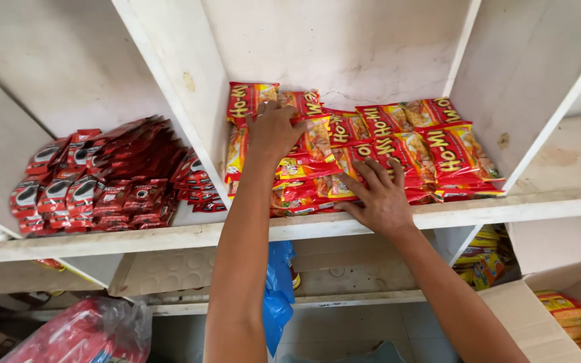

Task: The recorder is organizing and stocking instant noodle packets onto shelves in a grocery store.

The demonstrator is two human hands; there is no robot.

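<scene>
Red and yellow noodle packets (pixel 438 144) lie stacked in the middle compartment of a white shelf (pixel 479 208). My left hand (pixel 274 131) rests flat on top of the left stack, fingers spread against the upper packets. My right hand (pixel 379 195) presses with spread fingers on the packets at the front centre of the pile, near the shelf's front edge. Neither hand grips a packet.
Several small dark red sachets (pixel 102 178) fill the compartment to the left, behind a white divider (pixel 183 94). Below hang a blue plastic bag (pixel 278 289) and a red bag (pixel 79 333). An open cardboard box (pixel 539 316) with yellow packets (pixel 566 309) stands at the lower right.
</scene>
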